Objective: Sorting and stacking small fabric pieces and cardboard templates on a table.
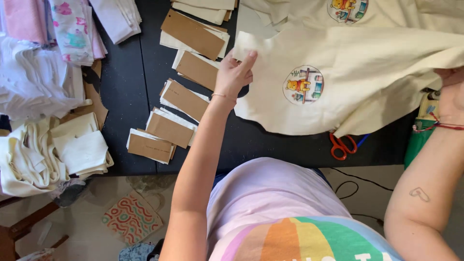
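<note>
My left hand (234, 72) pinched the upper-left corner of the cream fabric piece (367, 63), fingers (247, 60) closed on its edge. My right hand (452, 94) sat at the cloth's right side, partly covered by it — I could not tell whether those fingers were shut or spread. The cloth lay across the right half of the black worktop (130, 96) and bore a round printed patch of a yellow bear (303, 85) near its middle; a second such patch (347, 8) showed on another cream piece behind it.

Left of my forearm, brown card rectangles (186, 99) lay in a slanting row, each resting on a folded cream stack, running from the near edge towards the far side. Some carried small dark print, too fine to make out.

Red-handled scissors (340, 146) lay at the near edge, blades hidden under the cloth's lower fold. A green object (416, 145) stood beside my right wrist. Folded white and cream cloth (58, 150) was heaped at the far left, with pink patterned fabric (72, 29) above it. A bag with wavy coloured lines (131, 218) rested on the floor — below the worktop's edge.
</note>
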